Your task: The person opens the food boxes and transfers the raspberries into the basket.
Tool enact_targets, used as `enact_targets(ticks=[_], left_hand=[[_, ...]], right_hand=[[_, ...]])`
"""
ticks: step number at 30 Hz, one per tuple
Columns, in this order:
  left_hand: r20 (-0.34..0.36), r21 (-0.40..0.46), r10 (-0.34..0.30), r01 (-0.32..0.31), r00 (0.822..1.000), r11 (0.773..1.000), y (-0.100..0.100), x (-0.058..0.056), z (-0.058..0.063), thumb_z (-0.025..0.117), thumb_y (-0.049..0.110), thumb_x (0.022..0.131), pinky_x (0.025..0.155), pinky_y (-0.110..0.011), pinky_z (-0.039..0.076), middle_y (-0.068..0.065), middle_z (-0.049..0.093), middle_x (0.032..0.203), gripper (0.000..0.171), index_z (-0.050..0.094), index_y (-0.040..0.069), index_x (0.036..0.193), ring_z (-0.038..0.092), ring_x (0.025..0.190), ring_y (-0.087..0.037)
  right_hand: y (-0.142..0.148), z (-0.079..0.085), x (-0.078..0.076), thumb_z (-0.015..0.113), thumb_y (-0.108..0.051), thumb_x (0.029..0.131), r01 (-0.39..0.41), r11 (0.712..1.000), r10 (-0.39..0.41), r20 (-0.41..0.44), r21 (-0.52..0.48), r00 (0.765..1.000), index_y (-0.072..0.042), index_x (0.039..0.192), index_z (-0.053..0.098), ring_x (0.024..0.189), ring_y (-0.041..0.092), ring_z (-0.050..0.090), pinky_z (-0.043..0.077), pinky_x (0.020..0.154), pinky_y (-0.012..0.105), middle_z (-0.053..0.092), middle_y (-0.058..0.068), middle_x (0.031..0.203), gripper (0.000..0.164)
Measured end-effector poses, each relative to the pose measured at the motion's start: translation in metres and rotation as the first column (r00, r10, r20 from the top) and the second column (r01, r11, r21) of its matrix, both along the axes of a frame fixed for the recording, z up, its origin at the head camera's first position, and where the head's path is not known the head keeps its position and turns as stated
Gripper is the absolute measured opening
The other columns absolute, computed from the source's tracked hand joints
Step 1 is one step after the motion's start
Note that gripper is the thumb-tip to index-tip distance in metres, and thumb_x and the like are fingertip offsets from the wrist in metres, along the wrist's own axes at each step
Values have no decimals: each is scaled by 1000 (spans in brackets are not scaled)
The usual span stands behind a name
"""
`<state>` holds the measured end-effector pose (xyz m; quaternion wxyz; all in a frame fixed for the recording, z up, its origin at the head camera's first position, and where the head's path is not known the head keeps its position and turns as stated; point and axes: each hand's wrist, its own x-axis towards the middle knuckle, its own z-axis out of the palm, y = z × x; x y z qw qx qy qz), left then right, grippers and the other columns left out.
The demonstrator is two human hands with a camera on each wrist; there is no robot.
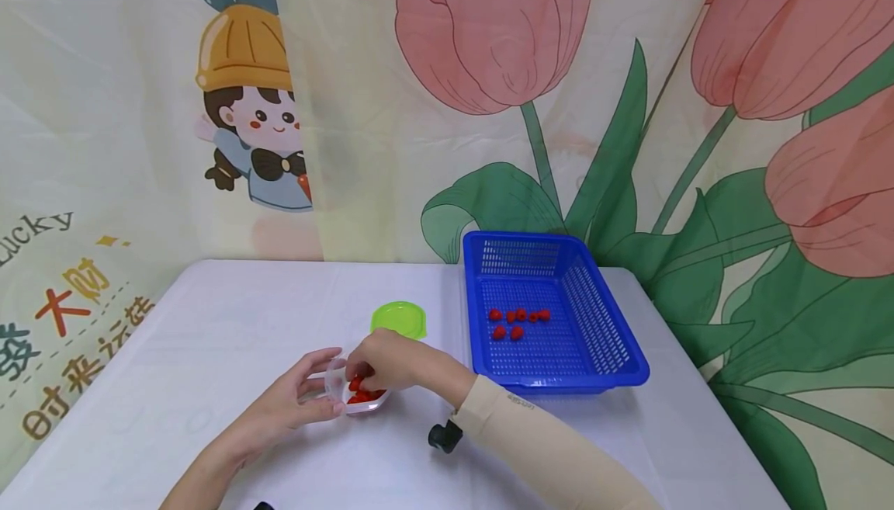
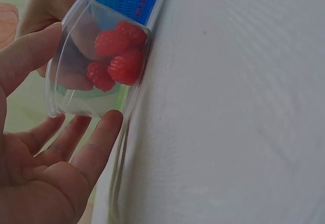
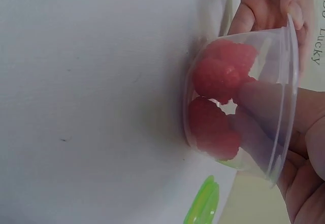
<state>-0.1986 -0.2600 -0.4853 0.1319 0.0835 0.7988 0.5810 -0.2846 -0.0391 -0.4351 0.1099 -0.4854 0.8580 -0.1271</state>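
A clear plastic cup (image 2: 96,99) with several red raspberries (image 2: 126,67) in its bottom stands on the white table. My left hand (image 1: 296,397) holds the cup from the side, thumb at the rim and fingertips against the wall. From above, my right hand (image 1: 394,361) reaches into the cup, its thumb and fingers pinching a raspberry (image 1: 356,382). The right fingers (image 3: 264,102) show through the clear wall, among the fruit. Just behind the cup lies a bright green lid (image 1: 399,319), partly covered by the right hand.
To the right of the cup, a blue plastic basket (image 1: 632,379) holds several more raspberries (image 1: 517,332) on its mesh bottom. The white tabletop (image 1: 244,316) ends at a printed backdrop with tulips. A small black device (image 1: 445,438) sits by the right sleeve.
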Motion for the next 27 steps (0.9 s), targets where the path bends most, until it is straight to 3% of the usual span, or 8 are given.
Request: enact_targets(ticks=[19,27], left_hand=[[-2,0,3,-3,1000,1000,1,-2,0,84,21,93,99,-19,49,-14,43,163,87,33,18,163,44,148,-43],[0,-26,12,-12,1000,1000,1,-3,0,83,24,94,106,-35,51,-14,43,163,86,33,20,164,46,146,-41]], right_hand=[[30,26,5,81,-13,96,-8,998,10,29,-69,1000,-14,108,81,81,-1,61,49,76,8,73,-11,90,12],[45,41,7,81,-11,95,-18,994,23,56,-103,998,-12,107,81,82,0,62,51,77,9,74,-9,90,12]])
